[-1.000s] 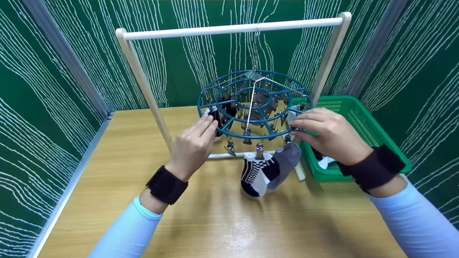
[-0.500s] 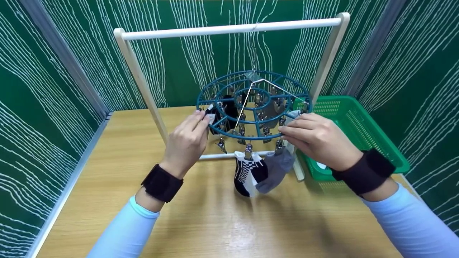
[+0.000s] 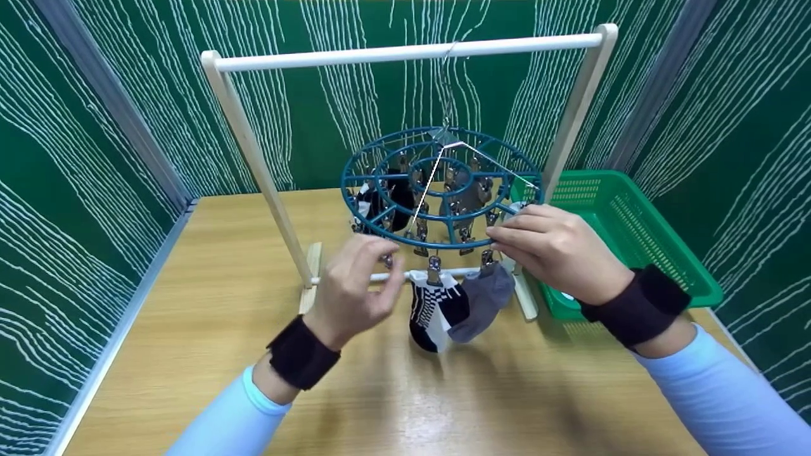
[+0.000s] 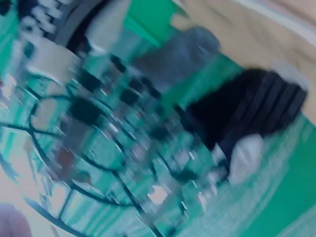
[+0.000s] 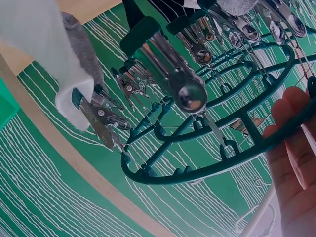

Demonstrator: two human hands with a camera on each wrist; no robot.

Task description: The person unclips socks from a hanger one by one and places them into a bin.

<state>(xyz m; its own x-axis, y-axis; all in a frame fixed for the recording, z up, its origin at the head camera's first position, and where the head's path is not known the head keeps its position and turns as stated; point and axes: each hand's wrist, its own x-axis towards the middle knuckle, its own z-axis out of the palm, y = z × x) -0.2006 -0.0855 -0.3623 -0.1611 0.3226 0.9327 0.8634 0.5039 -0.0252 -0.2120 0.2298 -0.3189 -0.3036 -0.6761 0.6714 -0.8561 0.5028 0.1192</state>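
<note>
- Fingers (image 3: 516,231) of the right hand (image 3: 557,250) are curled onto the near-right rim of the round teal clip hanger (image 3: 441,187); the right wrist view shows fingertips (image 5: 291,123) wrapped against the outer ring from below.
- Fingers (image 3: 386,253) of the left hand (image 3: 351,288) are loosely curled, just below the hanger's near-left rim. They lie close to a metal clip (image 3: 386,260) hanging there; contact cannot be confirmed (the left wrist view is too blurred to help).
- The hanger hangs by thin cords from the top bar of a wooden rack (image 3: 405,50), above the worktop (image 3: 209,304).
- Between the two hands, a black-and-white patterned sock (image 3: 434,307) and a grey sock (image 3: 483,301) hang from clips on the near rim, side by side and touching.
- More socks, dark and white, hang on the far-left side of the hanger (image 3: 380,201).
- A green basket (image 3: 633,228) stands on the worktop to the right of the rack, partly behind the right hand.
- Both wrists carry black straps; sleeves are light blue.
</note>
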